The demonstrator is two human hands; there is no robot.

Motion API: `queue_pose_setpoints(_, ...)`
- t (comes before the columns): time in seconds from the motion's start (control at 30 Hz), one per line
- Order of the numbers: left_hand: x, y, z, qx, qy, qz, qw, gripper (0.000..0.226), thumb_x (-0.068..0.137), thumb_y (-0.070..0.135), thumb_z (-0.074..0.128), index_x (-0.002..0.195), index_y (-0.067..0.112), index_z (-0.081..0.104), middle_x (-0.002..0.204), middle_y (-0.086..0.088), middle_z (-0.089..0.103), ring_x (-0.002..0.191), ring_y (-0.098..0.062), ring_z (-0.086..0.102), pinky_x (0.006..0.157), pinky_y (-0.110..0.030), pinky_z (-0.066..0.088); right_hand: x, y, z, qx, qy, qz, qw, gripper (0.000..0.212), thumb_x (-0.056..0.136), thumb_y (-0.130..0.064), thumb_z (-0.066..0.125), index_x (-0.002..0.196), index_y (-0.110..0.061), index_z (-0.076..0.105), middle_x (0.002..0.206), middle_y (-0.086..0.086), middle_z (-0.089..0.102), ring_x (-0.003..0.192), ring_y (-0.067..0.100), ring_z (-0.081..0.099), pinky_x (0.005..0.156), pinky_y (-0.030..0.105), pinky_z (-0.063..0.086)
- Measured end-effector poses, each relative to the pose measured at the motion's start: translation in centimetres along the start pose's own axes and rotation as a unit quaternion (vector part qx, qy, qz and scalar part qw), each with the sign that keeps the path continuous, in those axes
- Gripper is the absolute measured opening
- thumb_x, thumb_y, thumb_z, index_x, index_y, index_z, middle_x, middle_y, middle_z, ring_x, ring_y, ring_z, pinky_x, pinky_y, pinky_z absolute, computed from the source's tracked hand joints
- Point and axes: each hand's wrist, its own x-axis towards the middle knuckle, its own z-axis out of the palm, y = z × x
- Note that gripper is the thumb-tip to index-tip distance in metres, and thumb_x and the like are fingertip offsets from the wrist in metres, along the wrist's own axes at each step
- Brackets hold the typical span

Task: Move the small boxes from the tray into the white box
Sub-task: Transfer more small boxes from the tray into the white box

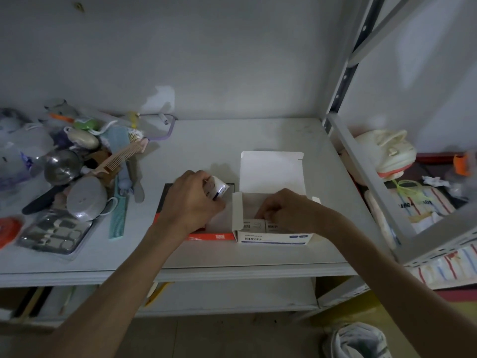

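A shallow tray [214,236] with an orange-red front edge lies on the grey shelf. Right beside it stands the white box [273,237], its lid flap raised at the back. My left hand [192,200] hovers over the tray, closed around a small white box [216,188] lifted off the tray floor. My right hand [286,211] reaches down inside the white box, fingers curled on the small boxes [254,225] packed there in a row; whether it grips one is unclear. The tray's contents are mostly hidden under my left hand.
A heap of clutter fills the shelf's left side: a pink comb [121,157], a green comb [118,215], a metal scoop [62,166], a manicure set [55,232]. A metal rack post [346,81] rises at right, with bags [387,153] on the neighbouring shelf.
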Motion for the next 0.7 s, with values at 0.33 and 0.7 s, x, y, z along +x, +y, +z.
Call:
queue_pose_setpoints(0.33, 0.4, 5.9, -4.0, -0.065, -0.073, 0.112, 0.989, 0.069, 0.057, 0.028, 0.081, 0.122, 0.024, 0.056, 0.100, 0.004, 0.068, 0.081, -0.011, 0.065, 0.077, -0.035, 0.058, -1.5, -1.0, -1.1, 0.443, 0.120, -0.039, 0.887, 0.021, 0.094, -0.007, 0.051, 0.099, 0.010, 0.063, 0.081, 0.021, 0.067, 0.068, 0.030, 0.061, 0.066, 0.038, 0.051)
queue_pose_setpoints(0.7, 0.4, 5.4, -2.3, -0.155, -0.087, 0.092, 0.980, 0.048, 0.070, 0.012, 0.079, 0.114, 0.021, 0.062, 0.094, 0.002, 0.066, 0.085, -0.013, 0.065, 0.074, -0.023, 0.056, -3.4, -1.0, -2.5, 0.422, 0.131, 0.053, 0.896, 0.023, 0.079, -0.005, 0.074, 0.096, 0.009, 0.068, 0.100, 0.030, 0.070, 0.088, 0.038, 0.072, 0.071, 0.038, 0.063)
